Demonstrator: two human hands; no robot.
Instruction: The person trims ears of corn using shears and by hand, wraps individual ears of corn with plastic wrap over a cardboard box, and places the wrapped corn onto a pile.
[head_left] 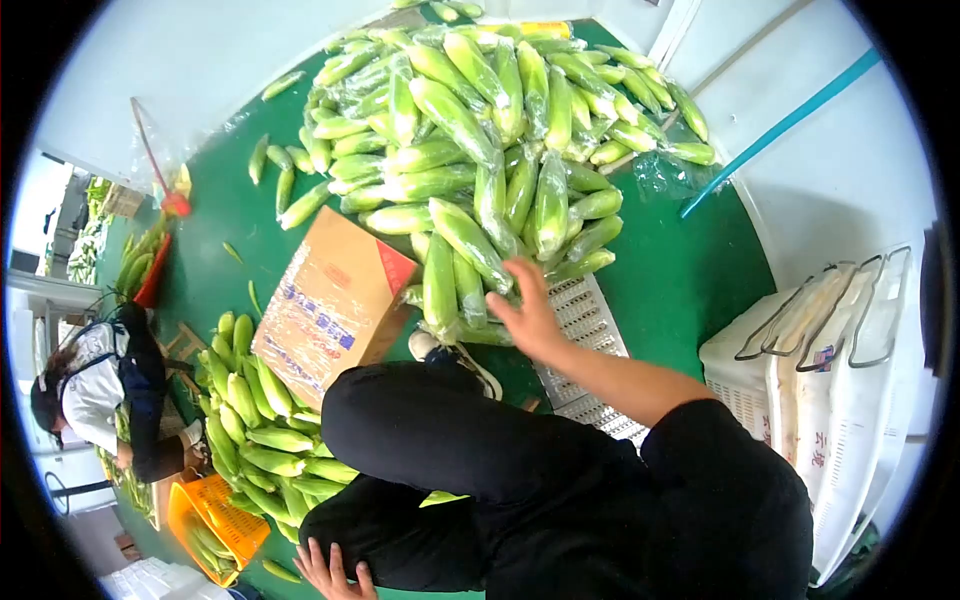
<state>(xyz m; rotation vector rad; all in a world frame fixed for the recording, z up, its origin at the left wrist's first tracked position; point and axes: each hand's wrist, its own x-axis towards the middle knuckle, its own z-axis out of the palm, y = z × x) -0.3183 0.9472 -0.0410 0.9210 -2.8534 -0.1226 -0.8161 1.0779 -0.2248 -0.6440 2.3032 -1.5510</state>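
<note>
My right hand reaches over the near edge of a large heap of green corn ears, many in clear plastic wrap. Its thumb and fingers are apart beside a wrapped ear, with nothing gripped between them. My left hand lies with spread fingers against my black-trousered leg at the bottom. A cardboard box stands left of the heap, above my knee. Unwrapped corn ears are piled to the left of my legs.
A white slotted panel lies beneath my right forearm. White crates stand at the right, near a teal pole. At the left are a co-worker, an orange crate and a red dustpan-like object.
</note>
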